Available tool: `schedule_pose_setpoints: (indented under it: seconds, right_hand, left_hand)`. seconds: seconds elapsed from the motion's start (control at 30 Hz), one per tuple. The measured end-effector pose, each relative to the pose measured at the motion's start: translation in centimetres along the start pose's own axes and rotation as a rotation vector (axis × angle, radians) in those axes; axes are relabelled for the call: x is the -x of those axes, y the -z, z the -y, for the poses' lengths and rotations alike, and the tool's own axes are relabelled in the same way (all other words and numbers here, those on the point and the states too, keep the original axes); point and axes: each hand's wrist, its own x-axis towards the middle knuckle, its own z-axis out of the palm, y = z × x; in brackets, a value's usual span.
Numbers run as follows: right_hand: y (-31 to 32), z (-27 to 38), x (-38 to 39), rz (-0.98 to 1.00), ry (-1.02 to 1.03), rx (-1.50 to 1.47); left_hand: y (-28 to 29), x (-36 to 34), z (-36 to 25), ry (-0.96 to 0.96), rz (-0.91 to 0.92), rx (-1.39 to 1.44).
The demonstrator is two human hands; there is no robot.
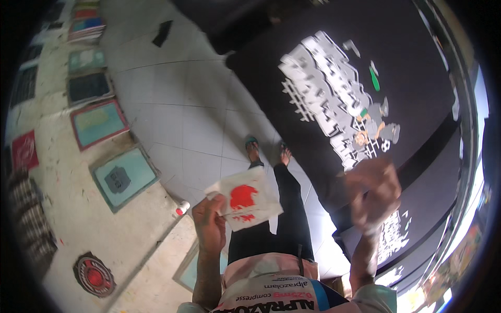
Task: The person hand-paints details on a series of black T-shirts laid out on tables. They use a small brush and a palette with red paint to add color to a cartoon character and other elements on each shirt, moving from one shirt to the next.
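Note:
In front of my waist, my left hand (210,223) pinches the left edge of a small white square (269,195), paper or cloth, which bears a red print or paint patch. My right hand (374,194) is raised over the near part of a black garment (417,78) on the right. Motion smears its fingers, so I cannot make out whether it touches the fabric or holds anything. White lettering and a cartoon figure (373,122) with a ball are printed on that black fabric.
Several framed printing screens (125,177) line the pale worktop (68,208) on my left. A round black and red emblem (94,274) lies there too. By the worktop's edge is a small white and red container (182,207). Tiled floor (198,125) runs between worktop and black garments.

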Motion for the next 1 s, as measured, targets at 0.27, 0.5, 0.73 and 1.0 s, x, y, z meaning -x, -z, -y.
schedule_pose_setpoints:
  seconds: [0.27, 0.5, 0.73, 1.0]
  right_hand:
    - [-3.2, 13.3, -2.9, 0.402, 0.297, -0.216]
    - [-3.7, 18.2, -2.6, 0.612, 0.493, -0.212]
    - [-2.9, 22.0, -1.0, 0.786, 0.551, -0.282]
    - [-1.6, 25.1, 3.8, 0.834, 0.675, -0.277]
  left_hand:
    - [1.4, 8.1, -7.0, -0.164, 0.096, -0.077]
    - [4.6, 12.1, -8.1, -0.147, 0.192, -0.081]
    - [7.4, 15.7, -8.2, -0.156, 0.290, -0.101]
    - [10.3, 20.6, -5.7, -0.278, 0.335, -0.107]
